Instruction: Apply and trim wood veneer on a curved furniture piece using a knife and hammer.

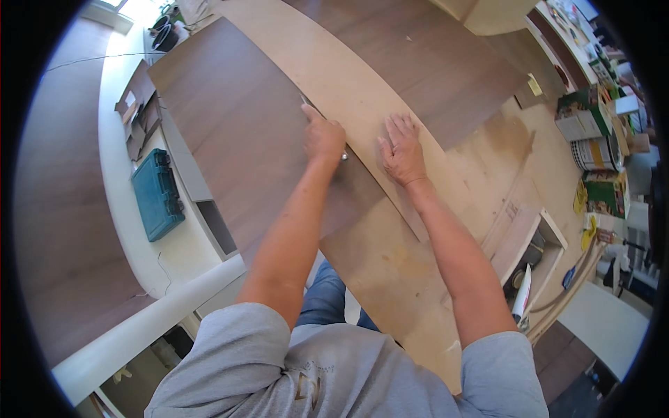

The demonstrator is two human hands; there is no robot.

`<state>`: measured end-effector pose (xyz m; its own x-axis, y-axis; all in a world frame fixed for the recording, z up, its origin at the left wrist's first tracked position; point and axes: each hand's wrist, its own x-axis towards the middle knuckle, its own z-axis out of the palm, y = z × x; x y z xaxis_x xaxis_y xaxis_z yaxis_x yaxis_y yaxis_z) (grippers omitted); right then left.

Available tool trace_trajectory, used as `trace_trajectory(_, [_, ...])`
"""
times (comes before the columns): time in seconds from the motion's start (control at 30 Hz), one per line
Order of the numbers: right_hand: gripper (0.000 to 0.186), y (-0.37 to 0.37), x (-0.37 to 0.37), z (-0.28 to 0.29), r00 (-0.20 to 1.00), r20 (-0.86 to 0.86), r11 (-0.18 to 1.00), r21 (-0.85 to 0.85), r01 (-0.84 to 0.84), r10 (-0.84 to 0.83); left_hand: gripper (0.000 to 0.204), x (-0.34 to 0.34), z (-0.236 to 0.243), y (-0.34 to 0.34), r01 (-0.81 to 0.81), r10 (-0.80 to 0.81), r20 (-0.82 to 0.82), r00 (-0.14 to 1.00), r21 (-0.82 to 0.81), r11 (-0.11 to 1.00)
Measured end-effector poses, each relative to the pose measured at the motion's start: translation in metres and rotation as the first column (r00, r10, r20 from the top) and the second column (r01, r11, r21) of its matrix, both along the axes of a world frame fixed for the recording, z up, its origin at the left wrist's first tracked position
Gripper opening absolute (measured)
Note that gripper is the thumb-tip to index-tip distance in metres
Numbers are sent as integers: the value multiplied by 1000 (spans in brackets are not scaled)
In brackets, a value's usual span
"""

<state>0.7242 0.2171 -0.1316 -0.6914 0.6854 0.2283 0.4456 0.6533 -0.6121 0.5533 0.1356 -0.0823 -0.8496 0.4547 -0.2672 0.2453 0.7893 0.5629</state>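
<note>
My left hand (325,136) is closed around a slim tool that looks like a utility knife (344,157). Its metal end shows beside the palm and a thin tip pokes out past the index finger; the rest is hidden. The tool lies along the edge between a brown wood-grain sheet (237,125) and a long light-tan board strip (327,63). On that strip my right hand (402,153) rests flat, fingers stretched out, holding nothing. Beneath the strip and the sheet is a tan worktable (390,258).
Another brown sheet (439,70) lies beyond the strip. A teal tool case (156,195) and brown offcuts (139,111) sit at left. An open wooden box (529,254) holds a white tube (523,292) near my right arm. Boxes (584,113) and a can (594,153) stand at right.
</note>
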Motion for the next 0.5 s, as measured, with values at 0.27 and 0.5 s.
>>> trace_trajectory(0.27, [60, -26, 109, 34, 902, 424, 952, 234, -196, 81, 73, -13, 10, -6, 79, -80, -66, 995, -26, 997])
trace_trajectory(0.5, [59, -38, 113, 21, 907, 419, 942, 290, -171, 36, 76, -7, -10, 1, 25, -27, -141, 990, -15, 1000])
